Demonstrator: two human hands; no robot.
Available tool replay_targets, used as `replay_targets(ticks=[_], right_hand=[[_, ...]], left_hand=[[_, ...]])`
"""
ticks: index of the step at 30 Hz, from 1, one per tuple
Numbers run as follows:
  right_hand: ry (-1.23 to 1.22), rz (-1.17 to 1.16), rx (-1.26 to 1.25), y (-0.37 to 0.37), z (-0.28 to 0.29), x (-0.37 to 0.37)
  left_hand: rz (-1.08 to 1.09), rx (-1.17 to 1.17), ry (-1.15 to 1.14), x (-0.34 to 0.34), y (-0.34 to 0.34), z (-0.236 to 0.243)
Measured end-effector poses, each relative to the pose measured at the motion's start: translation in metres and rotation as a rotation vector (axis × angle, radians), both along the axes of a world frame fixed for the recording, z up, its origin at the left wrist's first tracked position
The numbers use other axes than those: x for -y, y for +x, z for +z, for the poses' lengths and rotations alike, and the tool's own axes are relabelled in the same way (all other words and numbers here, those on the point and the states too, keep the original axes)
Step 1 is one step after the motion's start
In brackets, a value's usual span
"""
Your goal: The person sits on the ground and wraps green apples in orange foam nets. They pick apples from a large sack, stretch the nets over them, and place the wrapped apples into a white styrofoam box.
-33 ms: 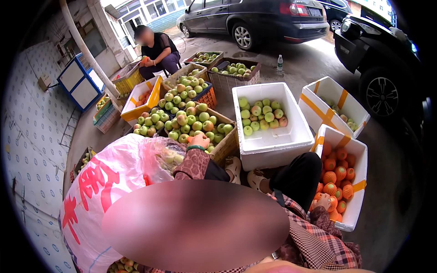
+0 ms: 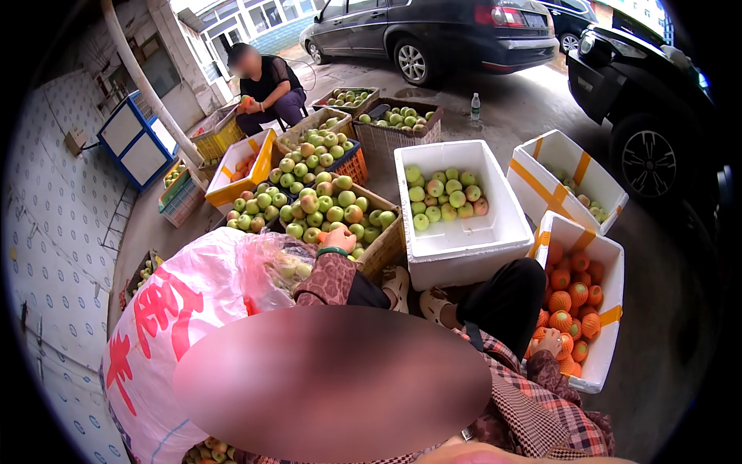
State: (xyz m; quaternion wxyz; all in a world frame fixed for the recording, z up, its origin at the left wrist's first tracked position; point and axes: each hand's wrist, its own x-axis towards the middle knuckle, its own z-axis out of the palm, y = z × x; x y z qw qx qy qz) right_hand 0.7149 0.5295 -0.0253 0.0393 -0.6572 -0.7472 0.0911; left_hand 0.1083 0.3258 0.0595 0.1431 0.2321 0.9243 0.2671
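Observation:
My left hand [image 2: 338,239], a dark green band at its wrist, is at the near edge of a crate [image 2: 383,251] heaped with green and reddish apples [image 2: 335,214]. Its fingers are curled, and a bit of orange shows beside them; what they hold is hidden. Far to the right, my right hand [image 2: 548,342] reaches into a white foam box [image 2: 611,344] with orange tape. The box holds several apples in orange foam nets [image 2: 578,294]. The right fingers close on one netted apple [image 2: 566,343] near the box's near left side.
A white foam box [image 2: 421,251] with bare apples stands ahead, another taped box [image 2: 533,174] to its right. A large pinkish-white bag [image 2: 209,271] bulges at left. Beyond are more apple crates [image 2: 398,135], a seated person [image 2: 267,85], a bottle [image 2: 475,108] and parked cars [image 2: 433,39].

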Motion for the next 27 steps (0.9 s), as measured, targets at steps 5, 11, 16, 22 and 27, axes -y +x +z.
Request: replay_targets(ticks=[5,11,16,22,27], right_hand=[[-0.144,0.000,0.051,-0.002,0.002,-0.004],[-0.308,0.061,0.219,-0.005,-0.004,-0.007],[-0.270,0.081,0.237,-0.003,-0.003,-0.008],[-0.305,0.019,0.271,-0.004,0.003,-0.008],[-0.298,-0.016,0.236,-0.007,0.001,-0.007]], left_hand=[[0.016,0.033,-0.039,0.002,0.000,0.011],[-0.013,-0.080,0.027,0.007,-0.003,0.004],[-0.005,-0.067,0.058,0.013,-0.002,-0.003],[0.014,-0.044,0.012,0.011,0.011,0.017],[0.014,0.030,-0.020,0.017,0.005,0.012]])
